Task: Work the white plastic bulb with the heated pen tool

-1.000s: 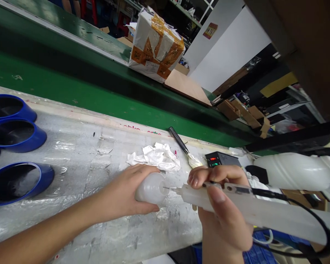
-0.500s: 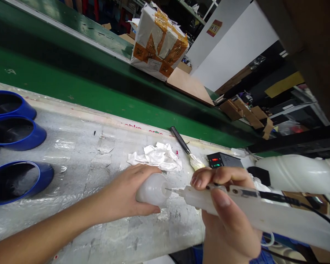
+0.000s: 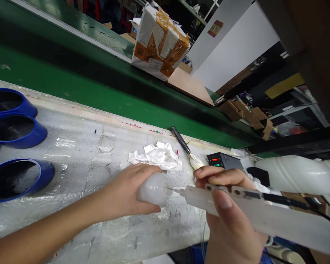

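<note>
My left hand [image 3: 126, 190] is wrapped round a translucent white, dome-shaped plastic part [image 3: 152, 190], thumb below and fingers above. The part's rounded opening faces right. In my right hand [image 3: 233, 205] is a long, translucent white dispensing syringe [image 3: 199, 200], with a small switch piece and a black cable on its upper side. Its thin needle points left, and the tip lies at the part's opening; whether it touches I cannot tell. Just beyond my left hand lies a crumpled white tissue [image 3: 158, 156].
Several blue oval rings [image 3: 48, 174] stand at the left on the plastic-covered table [image 3: 79, 205]. A black-handled brush [image 3: 180, 139], a black box with lit displays [image 3: 222, 160] and a white bottle [image 3: 294, 174] are behind my right hand. A green conveyor [image 3: 99, 99] carries a taped parcel [image 3: 159, 44].
My right hand and the syringe have shifted slightly to the right. My left hand and the dome-shaped part have hardly moved.
</note>
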A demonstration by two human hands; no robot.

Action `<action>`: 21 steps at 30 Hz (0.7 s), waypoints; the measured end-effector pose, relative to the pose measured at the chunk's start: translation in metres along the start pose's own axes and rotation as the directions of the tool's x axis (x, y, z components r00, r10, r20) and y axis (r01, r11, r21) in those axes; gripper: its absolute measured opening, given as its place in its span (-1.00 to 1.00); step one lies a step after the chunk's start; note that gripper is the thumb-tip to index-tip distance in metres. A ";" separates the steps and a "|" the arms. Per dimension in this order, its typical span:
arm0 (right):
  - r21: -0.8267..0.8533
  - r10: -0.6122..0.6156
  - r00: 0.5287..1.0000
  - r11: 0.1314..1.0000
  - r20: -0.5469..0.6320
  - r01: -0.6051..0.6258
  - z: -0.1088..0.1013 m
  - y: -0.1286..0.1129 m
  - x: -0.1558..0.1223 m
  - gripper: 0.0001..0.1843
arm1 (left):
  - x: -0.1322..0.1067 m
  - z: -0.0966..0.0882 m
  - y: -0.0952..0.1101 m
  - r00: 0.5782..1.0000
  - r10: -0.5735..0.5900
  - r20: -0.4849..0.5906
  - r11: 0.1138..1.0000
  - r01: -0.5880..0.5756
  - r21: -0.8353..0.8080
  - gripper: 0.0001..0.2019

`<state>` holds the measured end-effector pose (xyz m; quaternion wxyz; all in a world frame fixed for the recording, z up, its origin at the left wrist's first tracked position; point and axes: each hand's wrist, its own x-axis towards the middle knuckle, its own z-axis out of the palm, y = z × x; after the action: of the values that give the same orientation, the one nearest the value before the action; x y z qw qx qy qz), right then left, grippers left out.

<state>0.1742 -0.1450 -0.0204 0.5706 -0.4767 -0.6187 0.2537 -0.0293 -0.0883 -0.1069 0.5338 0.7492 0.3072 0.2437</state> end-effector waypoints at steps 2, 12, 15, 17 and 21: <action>-0.013 -0.004 1.000 1.000 0.002 0.004 -0.003 0.001 0.000 -0.94 | 0.001 0.000 0.000 1.000 -0.002 -0.001 1.000 0.002 -0.003 -0.31; -0.044 0.005 1.000 0.999 -0.018 -0.006 -0.004 -0.001 -0.002 -0.90 | 0.002 -0.001 0.004 1.000 -0.020 0.013 1.000 0.020 -0.015 -0.33; 0.028 0.153 0.983 0.988 -0.098 -0.151 0.007 -0.010 -0.009 -0.86 | 0.001 -0.001 0.004 1.000 -0.020 0.015 1.000 0.021 -0.021 -0.34; 0.070 0.211 0.971 0.976 -0.110 -0.204 0.009 -0.013 -0.012 -0.85 | 0.001 -0.002 0.003 1.000 -0.021 0.014 0.999 0.022 -0.026 -0.34; 0.142 0.163 0.986 0.978 -0.045 -0.155 0.006 -0.008 -0.013 -0.91 | 0.001 -0.001 0.000 1.000 -0.012 0.000 1.000 0.012 -0.020 -0.33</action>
<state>0.1652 -0.1586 -0.0209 0.5971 -0.4911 -0.5433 0.3272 -0.0296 -0.0867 -0.1060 0.5427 0.7419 0.3094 0.2437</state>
